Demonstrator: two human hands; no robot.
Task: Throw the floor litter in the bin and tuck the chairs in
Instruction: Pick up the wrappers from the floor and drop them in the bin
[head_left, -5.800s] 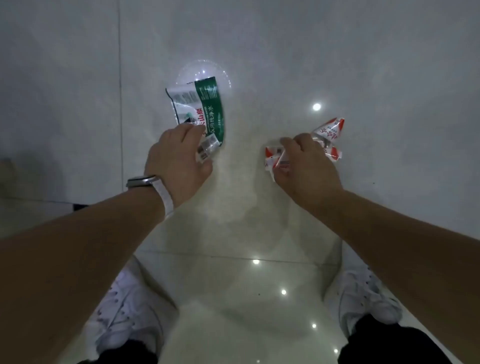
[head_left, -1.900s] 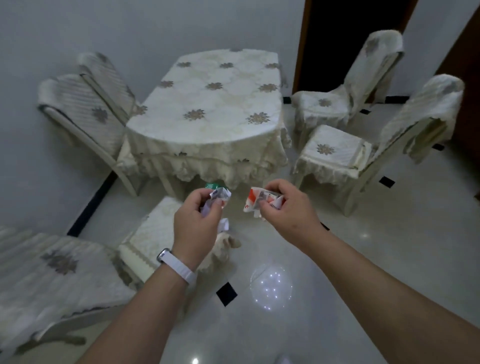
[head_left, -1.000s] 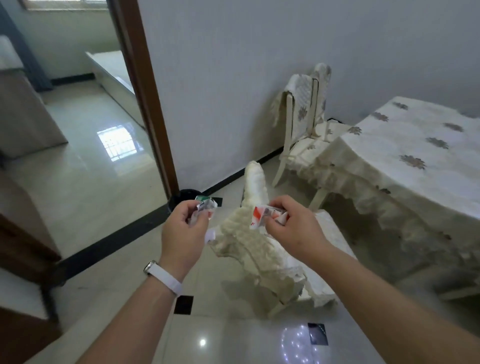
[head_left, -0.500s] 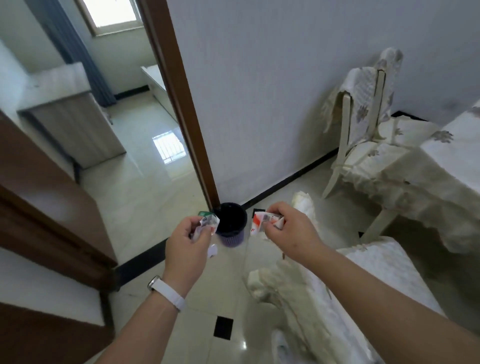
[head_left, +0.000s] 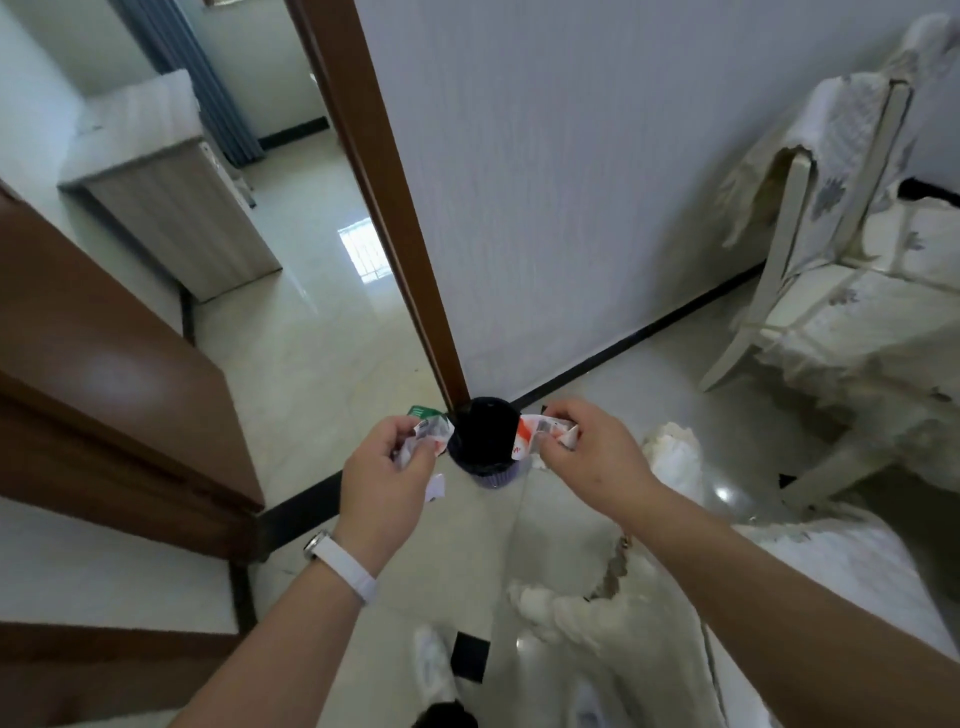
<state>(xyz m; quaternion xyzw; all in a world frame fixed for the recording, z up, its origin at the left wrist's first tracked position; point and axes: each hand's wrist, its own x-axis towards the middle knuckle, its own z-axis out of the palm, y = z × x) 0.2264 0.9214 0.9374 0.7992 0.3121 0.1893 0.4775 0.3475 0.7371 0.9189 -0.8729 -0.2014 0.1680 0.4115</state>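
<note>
Pinching a crumpled green-and-white wrapper, the left hand has its fingers curled round it just left of the dark bin. The bin stands on the floor at the foot of the brown door frame. Just right of the bin, the right hand grips a red-and-white wrapper in curled fingers. A cloth-covered chair sits under the right forearm; a second chair stands by the wall, far right.

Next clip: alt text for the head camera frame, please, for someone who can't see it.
The left hand holds a crumpled green-and-white wrapper and the right hand a red-and-white wrapper, both held out toward a small dark bin on the floor by a brown door frame. A cloth-covered chair stands at the right by the wall.
</note>
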